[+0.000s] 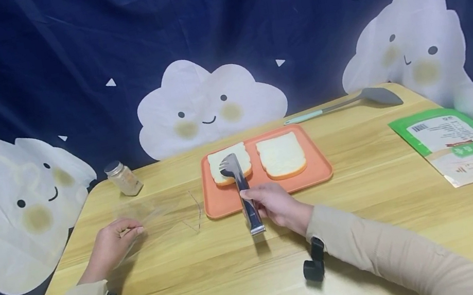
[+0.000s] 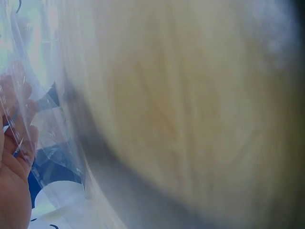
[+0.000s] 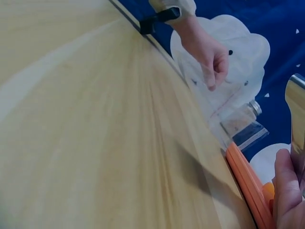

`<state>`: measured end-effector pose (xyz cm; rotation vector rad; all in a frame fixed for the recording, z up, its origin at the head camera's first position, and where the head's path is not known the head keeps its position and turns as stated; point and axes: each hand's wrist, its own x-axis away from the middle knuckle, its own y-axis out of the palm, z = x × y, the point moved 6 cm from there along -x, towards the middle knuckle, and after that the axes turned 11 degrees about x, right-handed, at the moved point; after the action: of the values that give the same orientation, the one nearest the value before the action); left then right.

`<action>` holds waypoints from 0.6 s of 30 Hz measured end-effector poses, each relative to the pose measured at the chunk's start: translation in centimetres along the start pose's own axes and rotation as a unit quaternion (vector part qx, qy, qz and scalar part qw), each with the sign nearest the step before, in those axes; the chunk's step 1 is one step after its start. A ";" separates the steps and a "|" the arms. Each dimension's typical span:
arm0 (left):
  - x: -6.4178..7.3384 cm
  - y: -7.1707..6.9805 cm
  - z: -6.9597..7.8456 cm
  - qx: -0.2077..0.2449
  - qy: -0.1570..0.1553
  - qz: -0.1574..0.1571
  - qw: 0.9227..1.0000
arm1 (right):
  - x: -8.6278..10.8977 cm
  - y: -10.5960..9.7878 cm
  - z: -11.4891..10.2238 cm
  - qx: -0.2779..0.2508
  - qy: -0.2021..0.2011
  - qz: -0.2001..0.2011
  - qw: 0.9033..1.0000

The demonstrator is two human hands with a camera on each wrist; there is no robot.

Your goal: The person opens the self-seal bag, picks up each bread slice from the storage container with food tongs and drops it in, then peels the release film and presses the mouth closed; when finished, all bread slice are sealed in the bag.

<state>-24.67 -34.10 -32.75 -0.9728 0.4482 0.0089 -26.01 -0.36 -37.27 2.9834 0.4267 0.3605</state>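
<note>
My left hand pinches the edge of a clear plastic bag, which hangs thin and see-through above the table's left side. In the left wrist view the bag's film spreads in front of the fingers. Metal tongs are gripped by my right hand, their toothed head over the left bread slice. A second bread slice lies beside it on the orange tray. The right wrist view catches only the handle end of the tongs and the tray's edge.
Near the back left corner of the table stands a small jar with a metal lid. Behind the tray lies a turner with a mint-green handle. A green and white package lies flat at the right. A dark blue cloud-print curtain hangs behind.
</note>
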 end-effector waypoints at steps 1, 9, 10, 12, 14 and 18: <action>0.0 0.0 0.0 0.002 0.002 0.001 1.000 | -0.1 0.0 0.0 0.001 -0.001 0.002 1.000; -0.2 0.2 -0.2 0.004 0.016 0.010 1.000 | -1.2 0.0 0.1 0.014 0.005 0.029 0.999; -0.2 0.3 -0.2 0.005 0.016 0.010 1.000 | -1.3 0.0 0.0 0.016 0.006 0.031 0.999; -0.2 0.3 -0.3 0.010 0.013 0.007 1.000 | -1.6 0.0 -0.1 0.018 0.008 0.035 0.999; -0.2 0.3 -0.3 0.012 0.012 0.006 1.000 | -1.8 0.0 -0.1 0.015 0.013 0.038 0.999; -0.1 0.3 -0.2 0.010 0.015 0.007 1.000 | -2.1 0.0 -0.2 0.014 0.017 0.049 0.999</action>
<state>-24.91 -34.12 -33.02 -0.9511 0.4825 0.0028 -28.06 -0.92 -37.54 3.0374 0.2919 0.4173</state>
